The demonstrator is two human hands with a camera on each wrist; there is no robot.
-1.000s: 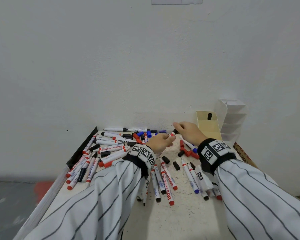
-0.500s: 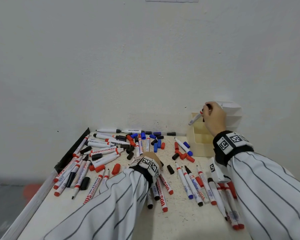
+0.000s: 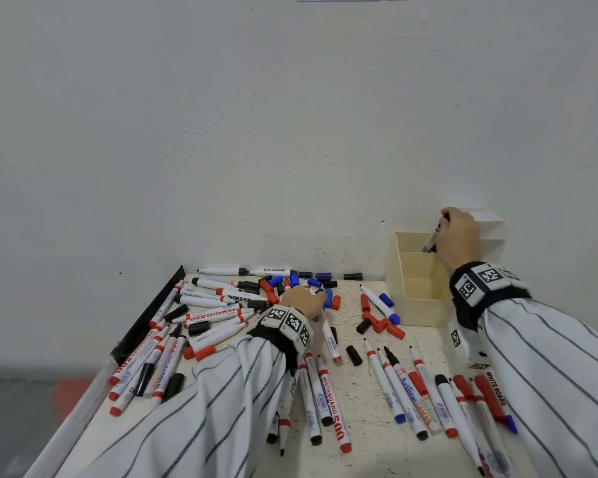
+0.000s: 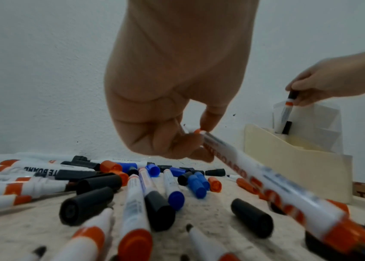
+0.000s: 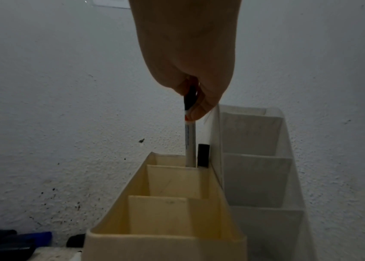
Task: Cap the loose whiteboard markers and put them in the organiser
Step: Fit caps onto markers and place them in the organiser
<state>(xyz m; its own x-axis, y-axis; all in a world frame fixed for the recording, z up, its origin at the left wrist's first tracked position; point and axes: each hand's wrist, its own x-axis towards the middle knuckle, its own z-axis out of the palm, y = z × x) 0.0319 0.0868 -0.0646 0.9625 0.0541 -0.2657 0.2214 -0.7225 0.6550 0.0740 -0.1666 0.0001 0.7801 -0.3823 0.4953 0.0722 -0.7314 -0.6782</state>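
Note:
My right hand (image 3: 458, 238) (image 5: 190, 98) pinches the black cap end of a capped marker (image 5: 189, 139) (image 4: 287, 113), held upright with its lower end inside the back compartment of the cream organiser (image 3: 413, 305) (image 5: 168, 236). Beside it in that compartment stands another black-capped marker (image 5: 203, 155). My left hand (image 3: 302, 300) (image 4: 190, 139) hovers over the pile and pinches the tip end of an uncapped red whiteboard marker (image 4: 266, 183) (image 3: 328, 336), whose far end lies low over the table. Loose markers and red, blue and black caps (image 3: 311, 281) cover the table (image 3: 366, 443).
A white stepped organiser (image 3: 491, 232) (image 5: 257, 159) stands to the right of the cream one, against the wall. A black strip (image 3: 145, 319) runs along the table's left edge. Rows of markers (image 3: 411, 391) lie near the front between my sleeves.
My right hand carried the capped marker from mid-table to the organiser and now lowers it into the back compartment. My left hand dropped to the pile and took hold of a red marker.

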